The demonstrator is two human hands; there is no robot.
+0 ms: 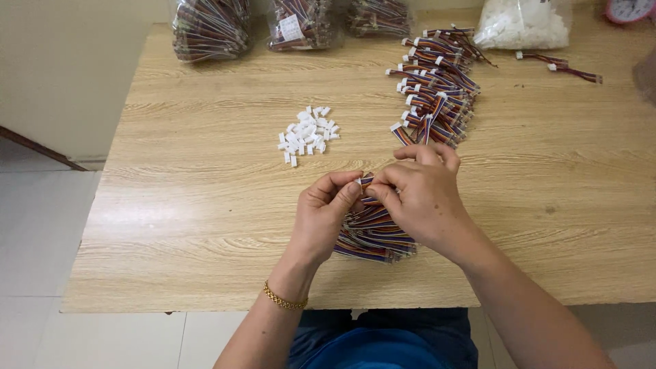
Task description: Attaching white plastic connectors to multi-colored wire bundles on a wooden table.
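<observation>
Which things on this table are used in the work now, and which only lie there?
In use: left hand, right hand, striped multicoloured wire bundle, small white plastic connectors, finished wire pile.

Lying about: three clear bags of wires, bag of white parts, pink round object.

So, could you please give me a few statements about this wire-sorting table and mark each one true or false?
1. Both hands, the left hand and the right hand, pinch the end of one multicoloured wire lead between them. True.
2. The small white connectors lie in a loose pile to the left of the row of finished wire leads. True.
3. The wooden table holds a pair of scissors beside the hands. False: no scissors are in view.
4. A stack of wire leads lies under the hands. True.
5. The clear bags of wire bundles sit at the table's near edge. False: they sit at the far edge.
</observation>
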